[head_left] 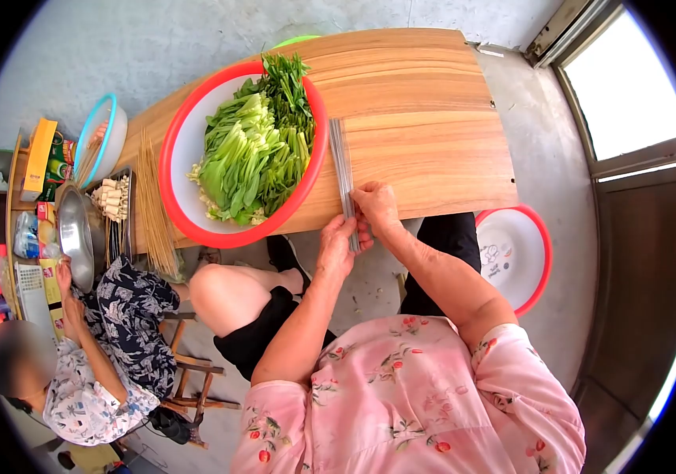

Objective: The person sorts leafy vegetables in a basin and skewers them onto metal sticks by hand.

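Note:
A bundle of thin grey metal skewers (340,158) lies at the table's near edge, its near end jutting past the edge. My left hand (338,243) is closed around that near end from the left. On the other side, my right hand (376,207) has its fingers bent and pressed against the same bundle; its fingertips are partly hidden. Just left of the skewers stands a large white basin with a red rim (166,166). Leafy greens (247,150) with pale cut stems are piled in it.
The wooden table (425,118) stretches ahead. Bamboo sticks (152,205) and a tray of pale, skewered pieces (111,197) lie left. A co-worker (89,387) sits there by a metal bowl (77,237). Another red-rimmed basin (516,257) is on the floor at right.

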The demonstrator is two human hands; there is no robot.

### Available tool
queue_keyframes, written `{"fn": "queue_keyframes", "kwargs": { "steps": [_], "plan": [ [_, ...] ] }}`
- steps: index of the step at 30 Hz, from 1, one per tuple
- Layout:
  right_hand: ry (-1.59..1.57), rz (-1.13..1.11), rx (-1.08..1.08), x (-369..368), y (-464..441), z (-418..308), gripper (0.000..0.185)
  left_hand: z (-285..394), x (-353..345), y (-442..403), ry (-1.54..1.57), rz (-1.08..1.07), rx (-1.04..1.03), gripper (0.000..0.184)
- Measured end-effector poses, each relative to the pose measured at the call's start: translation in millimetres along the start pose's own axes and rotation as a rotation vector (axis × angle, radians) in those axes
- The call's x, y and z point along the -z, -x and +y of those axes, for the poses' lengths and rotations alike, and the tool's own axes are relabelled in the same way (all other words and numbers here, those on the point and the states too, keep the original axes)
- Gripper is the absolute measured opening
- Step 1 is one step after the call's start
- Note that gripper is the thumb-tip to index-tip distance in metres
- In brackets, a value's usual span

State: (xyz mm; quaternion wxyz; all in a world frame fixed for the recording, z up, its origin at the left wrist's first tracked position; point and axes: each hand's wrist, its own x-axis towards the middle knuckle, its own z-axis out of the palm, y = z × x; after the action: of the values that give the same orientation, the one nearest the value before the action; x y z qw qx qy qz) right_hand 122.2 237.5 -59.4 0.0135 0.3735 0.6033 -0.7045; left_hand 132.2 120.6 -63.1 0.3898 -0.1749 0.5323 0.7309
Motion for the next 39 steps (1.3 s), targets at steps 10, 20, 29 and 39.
{"fn": "queue_keyframes", "kwargs": {
  "steps": [10, 20, 29, 39],
  "plan": [
    [0.082, 0.063, 0.076, -1, -11, 10, 0.019, 3, -4, -3, 0.031, -0.001, -0.071, 0.017],
    [0.251, 0.258, 0.311, 2, -33, 31, 0.02, -1, 4, -18, -0.047, 0.007, -0.081, 0.017],
    [0.19, 0.155, 0.465, -11, -27, 22, 0.018, 2, 5, -14, -0.01, 0.056, -0.112, 0.014],
    [-0.177, 0.068, 0.196, 1, -13, 17, 0.017, -2, -5, -14, -0.154, 0.135, -0.281, 0.035]
  ]
}}
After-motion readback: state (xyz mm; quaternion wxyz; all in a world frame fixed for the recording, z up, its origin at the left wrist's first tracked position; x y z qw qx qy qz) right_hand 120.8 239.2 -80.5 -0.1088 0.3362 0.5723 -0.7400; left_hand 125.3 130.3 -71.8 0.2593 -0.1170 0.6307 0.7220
